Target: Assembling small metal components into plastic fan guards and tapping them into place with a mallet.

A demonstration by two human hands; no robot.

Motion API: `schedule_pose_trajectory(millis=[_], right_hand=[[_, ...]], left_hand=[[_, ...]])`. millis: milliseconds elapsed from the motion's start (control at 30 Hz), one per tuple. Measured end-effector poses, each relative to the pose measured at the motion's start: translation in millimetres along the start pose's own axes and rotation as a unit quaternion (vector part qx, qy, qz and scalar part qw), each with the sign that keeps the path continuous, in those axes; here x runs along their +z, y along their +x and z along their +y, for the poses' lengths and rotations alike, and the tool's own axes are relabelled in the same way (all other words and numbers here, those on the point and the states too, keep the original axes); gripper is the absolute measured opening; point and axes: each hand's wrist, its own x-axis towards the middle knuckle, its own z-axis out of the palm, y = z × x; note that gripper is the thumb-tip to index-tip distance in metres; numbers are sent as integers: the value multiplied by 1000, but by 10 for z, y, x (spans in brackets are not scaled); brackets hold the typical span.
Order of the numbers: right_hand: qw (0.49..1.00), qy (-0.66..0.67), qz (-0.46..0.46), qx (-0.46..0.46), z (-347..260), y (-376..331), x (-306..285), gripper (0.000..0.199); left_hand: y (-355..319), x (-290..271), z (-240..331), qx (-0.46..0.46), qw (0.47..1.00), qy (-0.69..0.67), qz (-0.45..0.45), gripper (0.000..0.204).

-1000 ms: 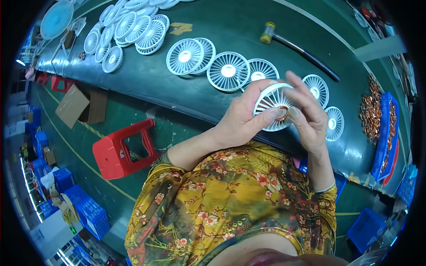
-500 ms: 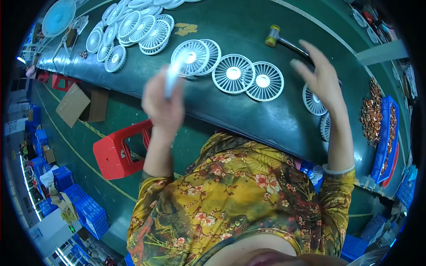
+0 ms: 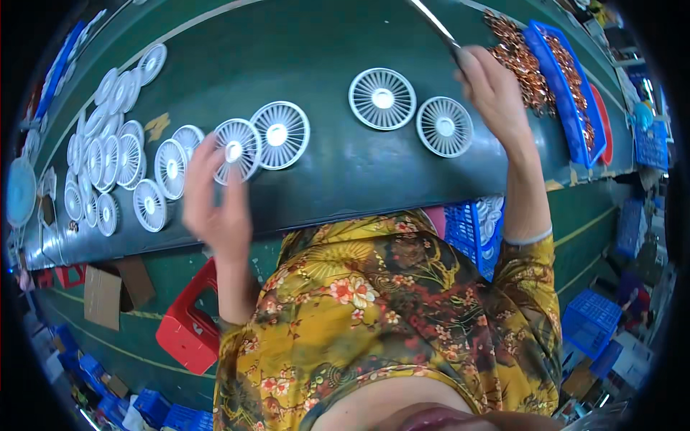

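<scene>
My left hand (image 3: pixel 215 201) is open, its blurred fingers spread over the near edge of a white round spoked cover (image 3: pixel 248 133); whether they touch it I cannot tell. A second spoked cover (image 3: pixel 279 135) lies against that one on the right. My right hand (image 3: pixel 494 93) is raised at the right, closed around the dark grip of a hammer (image 3: pixel 437 27). The hammer's shiny handle slants up to the left, and its head is outside the picture. Left of and below this hand, two more spoked covers, a white one (image 3: pixel 382 98) and a greyer one (image 3: pixel 444 126), lie apart.
Several white covers (image 3: pixel 100 161) are heaped on the green table (image 3: pixel 323 43) at the left. Small copper-coloured parts (image 3: pixel 525 68) lie loose beside a blue tray (image 3: pixel 575 136) at the right. A red stool (image 3: pixel 180 334) and cardboard box (image 3: pixel 103 298) stand before the table.
My right hand, open before, now grips the hammer that lay on the table. My left hand has let go of a white object, and a cover now lies left of it. The view has swung right.
</scene>
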Motion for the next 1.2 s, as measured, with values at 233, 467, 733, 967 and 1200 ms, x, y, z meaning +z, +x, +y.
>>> schedule_pose_trajectory(millis=[233,467,733,967,1200], right_hand=[[964,136,27,225,266,-1231,-506,29],[965,186,153,101,-50,-1666,-763,37],[994,39,14,106,228,-1644,-627,35],[998,-42,-45,25,374,-1438,-294,36],[989,50,-91,101,110,-1588,-440,35]], left_hand=[[381,1452,948,220,908,-17,-355,93],[364,2041,1003,162,881,-21,-445,119],[334,2124,905,140,893,-60,-424,130],[399,2023,856,158,892,-50,-421,126],[631,1371,406,89,920,53,-378,117]])
